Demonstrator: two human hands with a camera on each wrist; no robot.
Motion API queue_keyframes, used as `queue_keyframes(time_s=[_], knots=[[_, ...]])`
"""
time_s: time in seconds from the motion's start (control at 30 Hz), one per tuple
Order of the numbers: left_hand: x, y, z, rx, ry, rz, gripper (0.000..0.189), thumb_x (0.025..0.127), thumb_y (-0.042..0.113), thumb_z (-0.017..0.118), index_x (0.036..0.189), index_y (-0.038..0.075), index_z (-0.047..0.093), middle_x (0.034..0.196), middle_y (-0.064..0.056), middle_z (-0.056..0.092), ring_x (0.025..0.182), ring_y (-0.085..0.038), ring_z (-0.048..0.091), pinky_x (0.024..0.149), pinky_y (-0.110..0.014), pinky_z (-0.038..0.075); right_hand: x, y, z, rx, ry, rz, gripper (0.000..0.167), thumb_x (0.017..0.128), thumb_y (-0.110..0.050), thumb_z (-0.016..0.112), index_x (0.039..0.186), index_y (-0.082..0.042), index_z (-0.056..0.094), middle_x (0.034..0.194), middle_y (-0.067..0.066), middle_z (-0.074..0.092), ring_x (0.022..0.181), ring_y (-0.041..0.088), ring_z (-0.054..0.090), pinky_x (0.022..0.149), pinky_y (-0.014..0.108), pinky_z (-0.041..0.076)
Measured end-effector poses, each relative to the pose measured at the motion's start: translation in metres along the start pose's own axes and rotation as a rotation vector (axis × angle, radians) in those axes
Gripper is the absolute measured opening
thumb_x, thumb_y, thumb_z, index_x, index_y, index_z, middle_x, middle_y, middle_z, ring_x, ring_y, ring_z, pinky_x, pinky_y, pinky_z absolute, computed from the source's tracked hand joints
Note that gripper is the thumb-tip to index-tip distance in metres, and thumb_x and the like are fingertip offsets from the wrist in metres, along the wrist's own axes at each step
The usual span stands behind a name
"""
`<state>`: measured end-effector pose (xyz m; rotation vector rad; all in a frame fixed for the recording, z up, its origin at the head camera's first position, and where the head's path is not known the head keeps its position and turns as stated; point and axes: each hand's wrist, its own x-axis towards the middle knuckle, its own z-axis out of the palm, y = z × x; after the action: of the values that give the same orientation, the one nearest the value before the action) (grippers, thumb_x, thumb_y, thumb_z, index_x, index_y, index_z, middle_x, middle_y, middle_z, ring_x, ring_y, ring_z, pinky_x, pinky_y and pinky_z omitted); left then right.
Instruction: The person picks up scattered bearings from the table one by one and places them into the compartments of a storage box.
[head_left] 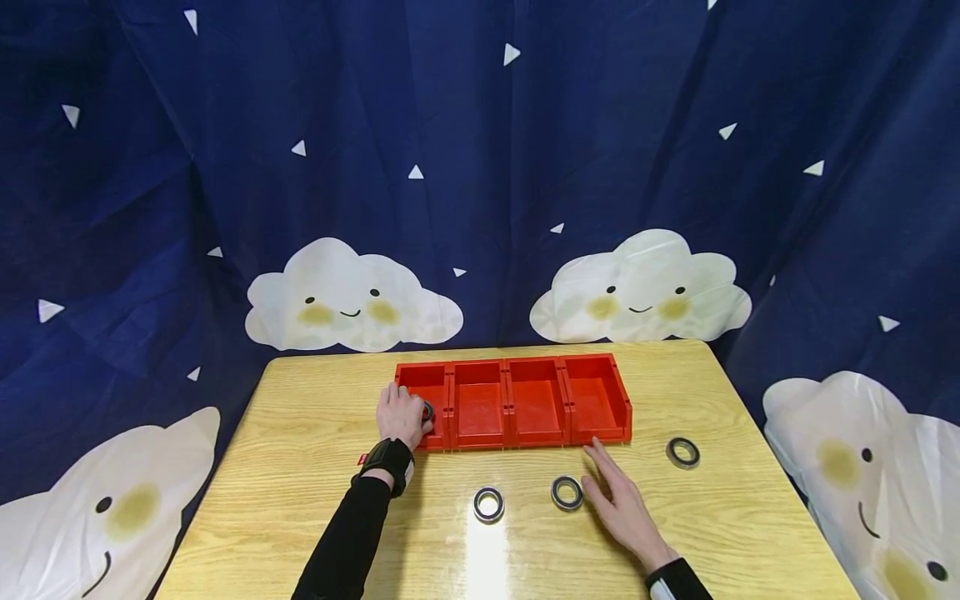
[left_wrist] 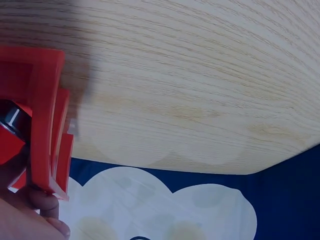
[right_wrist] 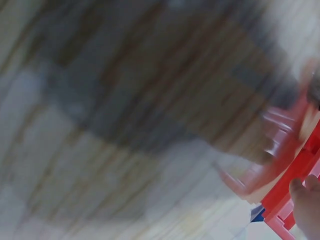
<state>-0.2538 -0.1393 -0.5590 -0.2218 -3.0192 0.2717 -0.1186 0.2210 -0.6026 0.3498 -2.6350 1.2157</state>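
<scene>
My left hand (head_left: 402, 415) reaches over the left wall of the leftmost red bin (head_left: 480, 417), pinching a dark-sealed bearing (head_left: 428, 411) with thumb and fingers inside it. In the left wrist view the bearing (left_wrist: 16, 119) shows as a dark tilted ring behind the red wall, and some fingers (left_wrist: 45, 201) lie by the rim. The right hand (head_left: 621, 507) hovers with fingers extended, just right of a second bearing (head_left: 567, 493) on the table. Much of the right wrist view is blurred, with fingertips (right_wrist: 306, 201) at its right edge.
Several red bins stand joined in a row at the back of the wooden table (head_left: 315, 417). One bearing (head_left: 488, 505) lies in front of them, another (head_left: 682, 452) at the right. A dark blue curtain (head_left: 480, 125) with clouds hangs behind.
</scene>
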Motion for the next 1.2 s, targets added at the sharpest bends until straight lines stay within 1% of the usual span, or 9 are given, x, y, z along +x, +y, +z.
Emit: queue_keyframes(time_s=[0.13,0.27,0.37,0.53,0.7,0.83,1.0,1.07,1.2], knots=[[-0.002,-0.001,0.001,0.047,0.012,0.026,0.041,0.066,0.049,0.077,0.070,0.009,0.067,0.066,-0.007,0.043,0.080,-0.029,0.037,0.075,-0.036,0.028,0.000,0.000,0.000,-0.014,-0.003,-0.009,0.048,0.093,-0.018,0.056,0.138,-0.005,0.043,0.146,0.013,0.033,0.130,0.030,0.034,0.100,0.008,0.013],[-0.002,-0.001,0.003,0.064,0.018,0.044,0.039,0.067,0.048,0.077,0.070,0.010,0.068,0.067,-0.007,0.045,0.082,-0.028,0.037,0.075,-0.036,0.027,-0.001,0.000,0.000,-0.023,-0.002,-0.004,0.048,0.092,-0.016,0.057,0.137,-0.005,0.044,0.145,0.014,0.034,0.129,0.031,0.035,0.098,0.007,0.013],[-0.001,0.000,0.005,0.063,0.003,0.045,0.035,0.068,0.045,0.076,0.072,0.010,0.069,0.069,-0.007,0.046,0.083,-0.029,0.037,0.075,-0.036,0.027,-0.001,-0.001,0.001,-0.020,-0.006,0.000,0.048,0.092,-0.014,0.057,0.136,-0.004,0.044,0.145,0.014,0.034,0.129,0.031,0.034,0.098,0.007,0.013],[0.002,0.001,0.008,0.079,-0.012,0.038,0.029,0.070,0.039,0.074,0.072,0.011,0.069,0.069,-0.007,0.044,0.083,-0.029,0.036,0.075,-0.036,0.027,0.000,-0.002,0.001,-0.008,-0.011,0.032,0.048,0.091,-0.014,0.058,0.137,-0.006,0.045,0.146,0.010,0.033,0.131,0.026,0.033,0.098,0.007,0.013],[0.003,0.001,0.010,0.081,0.015,0.040,0.022,0.070,0.033,0.073,0.070,0.011,0.068,0.069,-0.006,0.044,0.084,-0.029,0.035,0.076,-0.037,0.026,0.000,-0.001,0.001,-0.001,-0.014,0.050,0.048,0.091,-0.015,0.058,0.137,-0.007,0.045,0.146,0.008,0.033,0.131,0.023,0.032,0.098,0.007,0.013],[0.003,0.001,0.009,0.069,0.034,0.039,0.017,0.073,0.025,0.071,0.070,0.009,0.067,0.069,-0.007,0.044,0.084,-0.029,0.035,0.077,-0.038,0.025,-0.001,-0.001,0.002,-0.003,-0.016,0.053,0.048,0.092,-0.016,0.057,0.137,-0.008,0.045,0.146,0.007,0.033,0.131,0.023,0.031,0.098,0.006,0.012],[0.001,0.003,0.007,0.057,0.035,0.041,0.011,0.078,0.019,0.068,0.079,0.008,0.067,0.075,-0.007,0.048,0.089,-0.030,0.036,0.080,-0.039,0.025,-0.002,0.000,0.002,0.000,-0.017,0.050,0.048,0.092,-0.017,0.057,0.137,-0.008,0.045,0.147,0.006,0.032,0.131,0.023,0.032,0.098,0.006,0.013],[0.001,0.003,0.008,0.029,0.052,0.039,0.008,0.081,0.015,0.065,0.086,0.009,0.067,0.077,-0.008,0.050,0.091,-0.031,0.036,0.082,-0.040,0.025,-0.003,0.001,0.002,-0.002,-0.019,0.052,0.048,0.092,-0.017,0.057,0.137,-0.008,0.044,0.147,0.006,0.032,0.131,0.023,0.032,0.099,0.007,0.013],[0.001,0.002,0.010,-0.041,0.100,0.040,0.014,0.084,0.009,0.061,0.097,0.012,0.067,0.082,-0.008,0.055,0.094,-0.032,0.037,0.085,-0.043,0.025,-0.003,0.001,0.002,-0.018,-0.020,0.063,0.047,0.092,-0.017,0.056,0.137,-0.008,0.045,0.147,0.005,0.032,0.131,0.023,0.032,0.100,0.011,0.015]])
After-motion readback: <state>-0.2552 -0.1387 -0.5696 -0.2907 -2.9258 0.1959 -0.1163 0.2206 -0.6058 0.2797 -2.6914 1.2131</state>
